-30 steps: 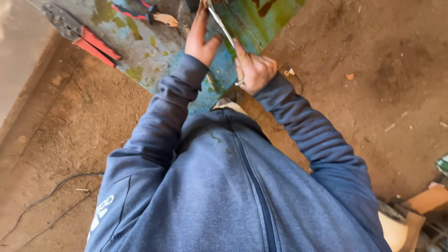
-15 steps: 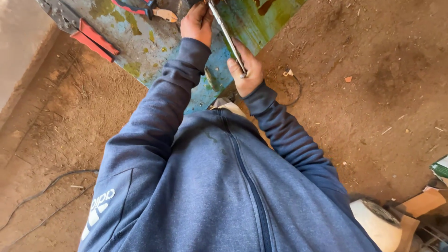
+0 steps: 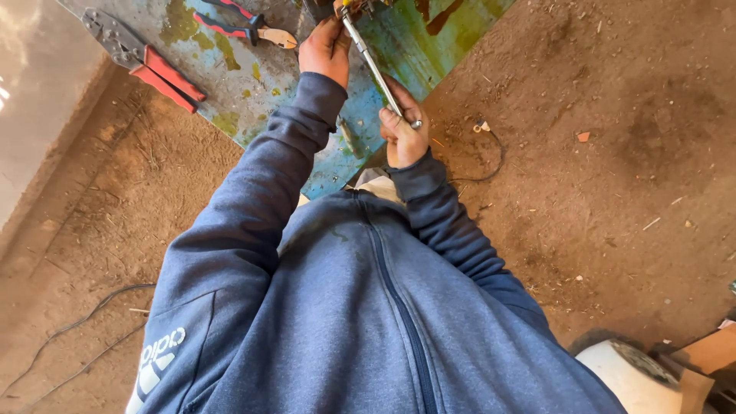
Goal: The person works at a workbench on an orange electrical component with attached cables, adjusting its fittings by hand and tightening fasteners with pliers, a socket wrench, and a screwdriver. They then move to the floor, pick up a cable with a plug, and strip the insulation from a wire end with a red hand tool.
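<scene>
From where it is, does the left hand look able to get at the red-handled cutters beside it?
Probably yes. The left hand sits just right of the red-handled cutters on the painted metal sheet, with nothing between them, though it would first have to let go of the part it steadies.

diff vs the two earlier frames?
The right hand slid down the metal rod toward its lower end, gripping it throughout. The left hand stayed at the rod's top. Red-handled pliers and cutters lie unmoved on the painted metal sheet.
</scene>
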